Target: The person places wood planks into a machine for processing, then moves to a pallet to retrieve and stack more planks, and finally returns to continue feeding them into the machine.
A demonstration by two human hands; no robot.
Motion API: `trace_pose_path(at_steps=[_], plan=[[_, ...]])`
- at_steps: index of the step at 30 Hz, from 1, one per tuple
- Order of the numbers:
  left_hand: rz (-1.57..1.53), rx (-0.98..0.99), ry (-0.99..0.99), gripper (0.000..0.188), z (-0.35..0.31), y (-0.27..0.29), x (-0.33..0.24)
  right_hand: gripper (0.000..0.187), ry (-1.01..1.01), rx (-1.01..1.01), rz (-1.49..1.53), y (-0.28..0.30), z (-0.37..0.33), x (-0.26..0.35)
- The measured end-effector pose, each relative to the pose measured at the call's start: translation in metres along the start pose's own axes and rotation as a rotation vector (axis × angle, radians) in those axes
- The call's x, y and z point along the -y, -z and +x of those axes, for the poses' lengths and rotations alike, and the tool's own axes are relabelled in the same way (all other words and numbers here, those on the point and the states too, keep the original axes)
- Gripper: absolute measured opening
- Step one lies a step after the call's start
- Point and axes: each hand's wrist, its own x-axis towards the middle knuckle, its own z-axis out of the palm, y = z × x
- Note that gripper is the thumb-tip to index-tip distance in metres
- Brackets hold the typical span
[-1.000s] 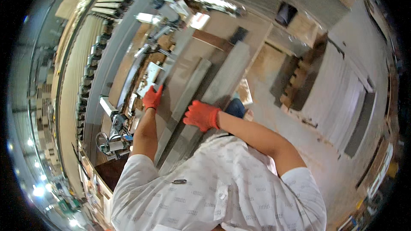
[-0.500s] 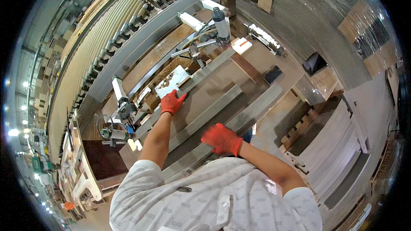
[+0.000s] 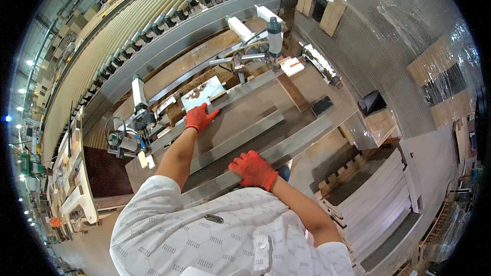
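Both of my hands wear red work gloves. My left hand (image 3: 200, 117) lies on the far grey rail (image 3: 250, 86) of a brown machine bed, thumb apart from the fingers. Just beyond its fingertips is a white plate (image 3: 203, 92) with brown dust on it. My right hand (image 3: 252, 169) rests on the near grey rail (image 3: 302, 135), fingers bent but apart. Between the hands runs a shorter middle rail (image 3: 255, 127). I see nothing held in either hand; the undersides of both are hidden.
Pneumatic cylinders with hoses (image 3: 274, 38) stand along the bed's far side. A roller conveyor (image 3: 148, 15) curves behind. Film-wrapped stacked sheets (image 3: 373, 46) rise at the right. A stack of pale boards (image 3: 378, 204) lies right of me, and a wooden frame (image 3: 79, 194) at the left.
The view has turned slightly, shifting the bed in the picture. My right hand, blurred before, now shows sharply on the near rail. My left hand stays on the far rail.
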Motion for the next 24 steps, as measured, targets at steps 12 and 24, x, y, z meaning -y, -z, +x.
trace_pose_path(at_steps=[12, 24], plan=[[-0.021, -0.041, -0.016, 0.066, 0.001, -0.010, 0.006, 0.050, -0.010, 0.057, -0.035, 0.000, 0.011, 0.000], [-0.009, -0.009, -0.009, 0.068, 0.013, -0.005, 0.014, 0.053, 0.010, 0.066, -0.035, 0.003, 0.023, -0.009]])
